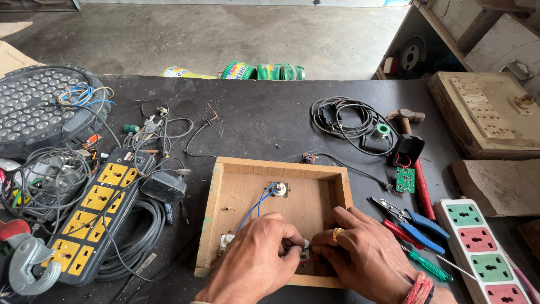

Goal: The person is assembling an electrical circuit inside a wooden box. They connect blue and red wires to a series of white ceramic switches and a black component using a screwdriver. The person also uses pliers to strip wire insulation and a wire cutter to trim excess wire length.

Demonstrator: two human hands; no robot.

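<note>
I work at a dark workbench (259, 121). On it lies a shallow wooden box (220, 186), a black and yellow power strip (98, 211) at my left, a round LED lamp (34, 104), a coiled black cable (343, 121), a hammer (406, 116), blue pliers (413, 222), a green screwdriver (430, 266) and a white power strip (478, 247).

Soft, even daylight comes from the top; shadows are weak, the picture is sharp, and the edges bend slightly outward
</note>
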